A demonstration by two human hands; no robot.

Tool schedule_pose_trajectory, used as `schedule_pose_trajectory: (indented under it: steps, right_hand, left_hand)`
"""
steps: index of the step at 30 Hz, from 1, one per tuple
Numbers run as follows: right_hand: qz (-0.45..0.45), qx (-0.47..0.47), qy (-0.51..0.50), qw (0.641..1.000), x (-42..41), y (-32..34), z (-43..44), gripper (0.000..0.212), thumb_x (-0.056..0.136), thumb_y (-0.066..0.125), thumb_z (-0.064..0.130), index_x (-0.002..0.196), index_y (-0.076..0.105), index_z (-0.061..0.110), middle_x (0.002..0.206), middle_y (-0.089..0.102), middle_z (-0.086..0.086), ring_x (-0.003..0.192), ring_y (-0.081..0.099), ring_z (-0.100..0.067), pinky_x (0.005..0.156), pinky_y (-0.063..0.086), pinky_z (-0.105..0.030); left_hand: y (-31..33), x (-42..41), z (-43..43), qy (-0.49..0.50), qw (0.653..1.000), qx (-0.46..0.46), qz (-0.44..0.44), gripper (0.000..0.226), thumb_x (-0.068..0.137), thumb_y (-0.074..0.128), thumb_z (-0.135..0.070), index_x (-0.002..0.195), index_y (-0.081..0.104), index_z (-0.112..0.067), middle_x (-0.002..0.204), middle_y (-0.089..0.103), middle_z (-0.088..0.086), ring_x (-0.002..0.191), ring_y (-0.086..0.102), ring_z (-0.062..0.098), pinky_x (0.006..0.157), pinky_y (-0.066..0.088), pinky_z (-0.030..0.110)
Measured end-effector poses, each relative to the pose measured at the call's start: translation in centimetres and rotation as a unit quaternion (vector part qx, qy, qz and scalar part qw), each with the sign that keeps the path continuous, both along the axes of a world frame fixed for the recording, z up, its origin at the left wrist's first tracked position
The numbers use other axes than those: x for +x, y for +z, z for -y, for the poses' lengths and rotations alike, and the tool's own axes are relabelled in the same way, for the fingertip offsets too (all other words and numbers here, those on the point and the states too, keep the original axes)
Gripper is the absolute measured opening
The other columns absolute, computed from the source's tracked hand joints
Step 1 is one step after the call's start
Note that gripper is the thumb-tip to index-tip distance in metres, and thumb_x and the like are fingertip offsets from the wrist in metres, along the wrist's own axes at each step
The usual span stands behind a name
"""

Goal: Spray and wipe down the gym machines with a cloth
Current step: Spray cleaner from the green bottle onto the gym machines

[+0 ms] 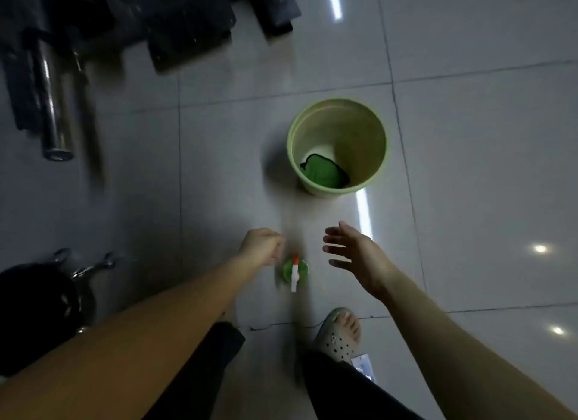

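Observation:
A green spray bottle (295, 272) with a white and orange nozzle stands on the tiled floor between my two hands. My left hand (261, 246) hovers just left of it with fingers curled and holding nothing. My right hand (353, 253) is to the right of the bottle, fingers spread and straight, touching nothing. Farther ahead stands a light green bucket (370, 122), and a green cloth (323, 172) lies at its bottom. The dark gym machine (131, 22) with chrome bars fills the top left.
A chrome bar end (56, 119) juts out at the left. A black round weight or seat (37, 310) with chrome parts sits at the lower left. My foot in a grey perforated clog (339, 335) is below the bottle. Glossy tile floor stretches to the right.

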State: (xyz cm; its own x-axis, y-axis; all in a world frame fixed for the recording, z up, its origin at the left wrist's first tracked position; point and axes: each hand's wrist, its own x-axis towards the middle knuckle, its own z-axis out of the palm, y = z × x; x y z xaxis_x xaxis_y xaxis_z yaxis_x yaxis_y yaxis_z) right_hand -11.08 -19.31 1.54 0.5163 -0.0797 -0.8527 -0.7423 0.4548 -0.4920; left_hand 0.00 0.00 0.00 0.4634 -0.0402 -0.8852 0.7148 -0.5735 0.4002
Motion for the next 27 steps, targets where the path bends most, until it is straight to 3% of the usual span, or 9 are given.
schedule_pose_trajectory:
  steps: [6,10,13,18,22,27]
  right_hand:
    - [-0.065,0.047,-0.016,0.997,-3.0,-9.4,-2.6,0.054,0.106,0.039,0.056,0.143,0.056,0.02,0.14,0.061,-0.004,0.127,0.06,-0.026,0.108,0.048,-0.049]
    - [-0.078,0.063,-0.015,0.995,-4.5,-12.3,-3.9,0.059,0.106,0.035,0.058,0.149,0.049,0.02,0.145,0.057,-0.005,0.133,0.054,-0.029,0.114,0.042,-0.053]
    - [-0.076,0.07,-0.013,0.995,-5.1,-12.9,-4.6,0.058,0.106,0.035,0.059,0.147,0.051,0.021,0.144,0.059,-0.004,0.132,0.055,-0.028,0.116,0.039,-0.055]
    - [-0.071,0.062,-0.002,0.996,-4.9,-12.5,-5.3,0.05,0.107,0.035,0.056,0.14,0.055,0.024,0.142,0.06,-0.002,0.13,0.056,-0.026,0.115,0.041,-0.054]
    - [-0.071,0.052,0.017,0.996,-4.1,-12.8,-6.3,0.052,0.107,0.035,0.054,0.145,0.052,0.023,0.146,0.056,-0.001,0.132,0.054,-0.025,0.113,0.043,-0.052]
    - [-0.051,0.011,0.07,0.996,-3.8,-12.5,-7.5,0.046,0.109,0.044,0.039,0.151,0.046,0.02,0.152,0.051,-0.004,0.129,0.053,-0.022,0.106,0.046,-0.042]
  left_hand:
    - [-9.5,-5.9,-0.9,-0.064,0.998,0.011,0.018,0.02,0.079,0.084,-0.004,0.076,0.07,-0.019,0.072,0.072,-0.004,0.072,0.069,0.013,0.066,0.052,0.022]
    - [-12.8,-9.0,-1.6,-0.085,0.995,0.04,0.04,0.017,0.078,0.088,-0.02,0.088,0.075,-0.024,0.096,0.077,0.005,0.093,0.071,0.025,0.089,0.057,0.037]
    - [-13.9,-9.4,-2.2,-0.095,0.989,0.077,0.08,0.025,0.084,0.083,-0.023,0.107,0.079,-0.012,0.099,0.078,0.01,0.093,0.071,0.029,0.084,0.057,0.035]
    - [-13.6,-8.4,-1.8,-0.192,0.971,0.078,0.123,0.011,0.092,0.07,-0.026,0.099,0.075,-0.018,0.092,0.074,0.003,0.085,0.068,0.026,0.068,0.048,0.028]
    - [-13.6,-7.6,-1.3,-0.197,0.956,0.113,0.183,0.015,0.096,0.06,-0.024,0.096,0.071,-0.013,0.084,0.069,0.003,0.077,0.063,0.024,0.055,0.037,0.024]
    - [-12.8,-6.4,-2.8,-0.191,0.958,0.105,0.185,0.008,0.087,0.071,-0.017,0.09,0.076,-0.012,0.081,0.073,0.007,0.078,0.068,0.03,0.067,0.054,0.032]
